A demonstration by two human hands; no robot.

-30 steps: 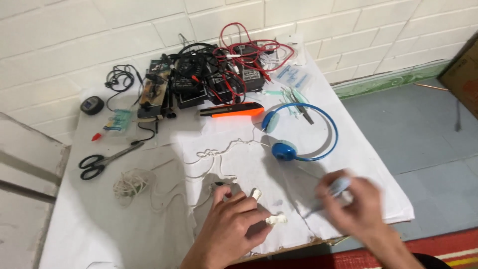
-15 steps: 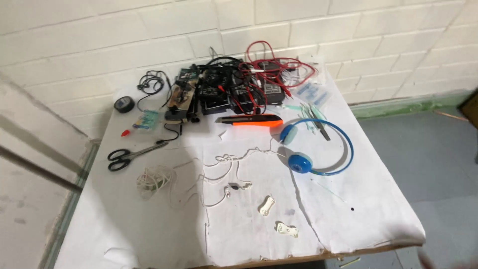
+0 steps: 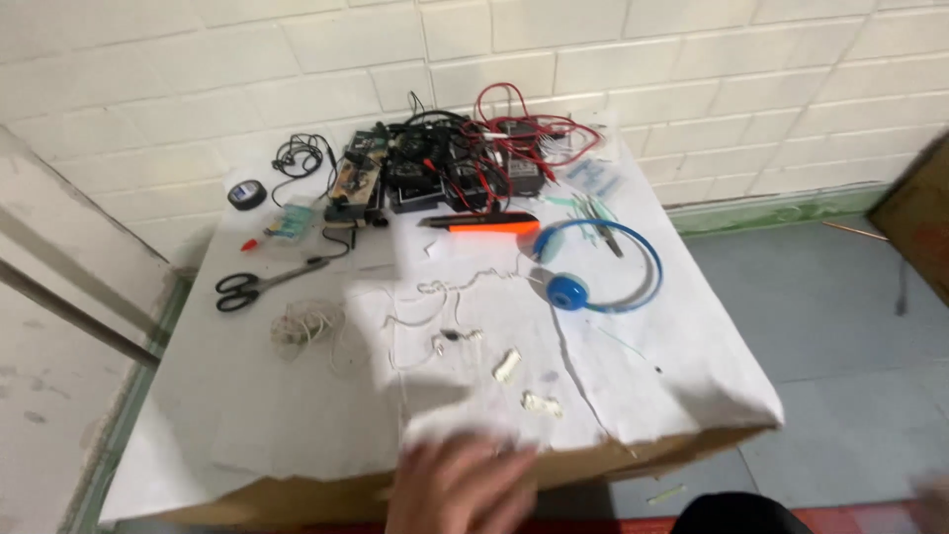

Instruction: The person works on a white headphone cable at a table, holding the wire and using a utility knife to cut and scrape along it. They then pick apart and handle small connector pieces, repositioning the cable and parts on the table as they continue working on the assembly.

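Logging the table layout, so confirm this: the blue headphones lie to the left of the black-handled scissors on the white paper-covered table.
Wrong in one respect: the head view shows the blue headphones lying to the right of the black-handled scissors, not the left. Both do rest on the white paper-covered table.

On the paper-covered table [image 3: 247, 415], black-handled steel scissors [image 3: 259, 284] lie left, a blue plastic headband headphone [image 3: 593, 277] right. A tangle of black electronics and red wires [image 3: 455, 163] sits behind, against the white brick wall [image 3: 643, 59]. Small white plastic connectors [image 3: 506, 365] lie in front, near the blurred left hand [image 3: 460, 489] at the table's near edge.
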